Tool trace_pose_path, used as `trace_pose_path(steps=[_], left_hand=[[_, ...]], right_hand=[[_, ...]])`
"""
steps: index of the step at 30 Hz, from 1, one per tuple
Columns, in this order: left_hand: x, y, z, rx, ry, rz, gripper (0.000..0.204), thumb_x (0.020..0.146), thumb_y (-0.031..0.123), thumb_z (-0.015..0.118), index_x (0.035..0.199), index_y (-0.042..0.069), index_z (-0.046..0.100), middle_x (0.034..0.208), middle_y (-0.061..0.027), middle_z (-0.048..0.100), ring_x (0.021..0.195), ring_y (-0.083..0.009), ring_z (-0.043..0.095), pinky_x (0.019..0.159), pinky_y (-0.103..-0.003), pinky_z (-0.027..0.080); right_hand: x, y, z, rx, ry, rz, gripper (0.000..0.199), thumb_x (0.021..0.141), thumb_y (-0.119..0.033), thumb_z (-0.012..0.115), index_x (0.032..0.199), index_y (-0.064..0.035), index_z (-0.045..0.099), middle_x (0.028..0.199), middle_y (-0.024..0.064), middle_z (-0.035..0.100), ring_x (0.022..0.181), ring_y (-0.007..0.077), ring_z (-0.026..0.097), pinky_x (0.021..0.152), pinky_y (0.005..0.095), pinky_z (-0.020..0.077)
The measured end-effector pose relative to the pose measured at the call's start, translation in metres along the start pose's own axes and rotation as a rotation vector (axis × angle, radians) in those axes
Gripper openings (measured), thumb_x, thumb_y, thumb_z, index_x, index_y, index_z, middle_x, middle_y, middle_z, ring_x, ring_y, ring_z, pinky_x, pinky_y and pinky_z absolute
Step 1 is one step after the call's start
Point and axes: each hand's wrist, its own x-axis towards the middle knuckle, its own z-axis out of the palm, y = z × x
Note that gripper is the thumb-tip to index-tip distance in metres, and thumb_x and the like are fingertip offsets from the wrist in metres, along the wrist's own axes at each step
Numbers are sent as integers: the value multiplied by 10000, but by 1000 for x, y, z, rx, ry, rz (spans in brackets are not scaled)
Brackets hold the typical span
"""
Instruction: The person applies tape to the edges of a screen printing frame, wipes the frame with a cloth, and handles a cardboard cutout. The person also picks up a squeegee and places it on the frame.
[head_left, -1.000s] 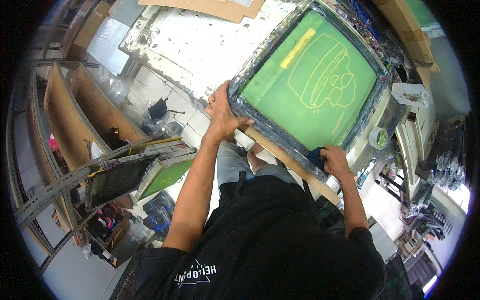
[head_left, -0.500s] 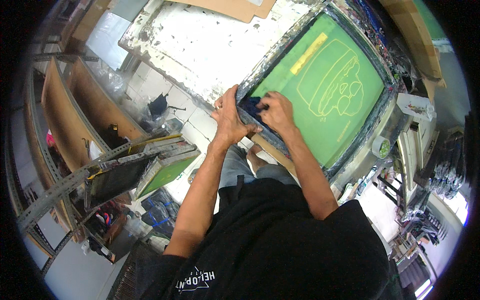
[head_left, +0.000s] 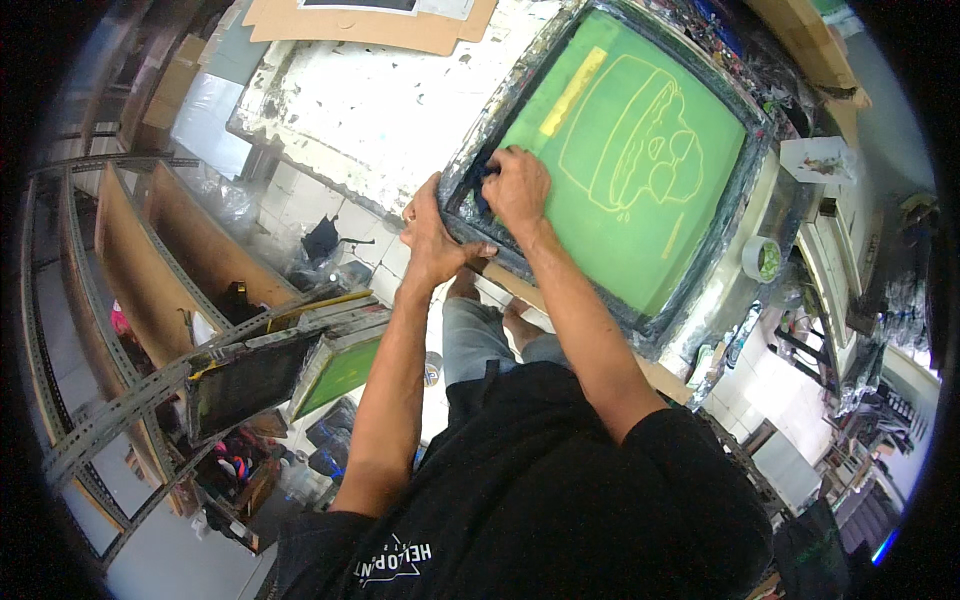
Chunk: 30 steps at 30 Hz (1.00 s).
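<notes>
A screen-printing screen [head_left: 650, 235] with green mesh and a pale outline drawing lies at an angle on the white table. My left hand [head_left: 435, 245] grips its near left corner, thumb along the near side and fingers round the left side. Inside that same corner, my right hand [head_left: 518, 190] is closed on a dark blue cloth [head_left: 481, 190], pressed against the mesh by the frame's inner edge. Much of the cloth is hidden under the fingers. A yellow strip [head_left: 572, 92] shows on the mesh beyond the right hand.
The white worktable [head_left: 370, 115] is worn and stained, with cardboard [head_left: 390, 30] at its far edge. A roll of tape [head_left: 762, 260] sits right of the screen. At left stand a metal rack [head_left: 130, 425] and more screens [head_left: 335, 370].
The whole view has shifted, so the screen appears farther left. My right hand has moved slightly up along the frame's left inner edge with the cloth. My left hand keeps its hold on the corner.
</notes>
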Motion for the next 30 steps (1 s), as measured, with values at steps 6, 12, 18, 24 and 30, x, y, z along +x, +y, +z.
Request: trace_pose_path(steps=[6,12,18,24,30], left_hand=[[2,-7,6,-71,28,29,1302,367,238,983,1450,-8,303,1336,-181,431,1264,-344,373,1102,-421,305],[3,2,3,-43,1,-11,1302,378,211,980,1460,-4,288,1339,-187,422,1264,-337,377,1107,-411,325],[-3,-2,1,5,-7,-34,1338,389,250,984,1479,-13,253,1444,-251,348,1366,-379,302,1139,-438,266],[-17,51,-1,484,58,107,1132,502,233,944,1470,153,362,1532,-175,308,1403,-401,272,1064,-614,226],[-47,70,33,421,-313,464,592,732,177,775,1294,173,587,1316,-78,574,1309,-309,432,1036,-547,267]], right_hand=[[-10,-8,0,50,6,28,160,657,-71,648,803,-71,713,878,143,666,885,358,630,770,474,509],[-30,-18,-1,23,-183,-61,166,649,-82,655,800,-73,721,877,162,681,868,362,654,770,460,523],[-63,21,-62,-102,-283,-48,117,623,-59,656,727,-63,708,788,183,683,822,377,659,715,483,504],[-137,92,-156,-367,-400,117,133,647,-54,662,774,-83,687,837,144,689,898,328,642,760,463,448],[-175,129,-195,-564,-460,53,104,665,-54,678,766,-80,679,796,131,648,832,319,651,741,464,451]])
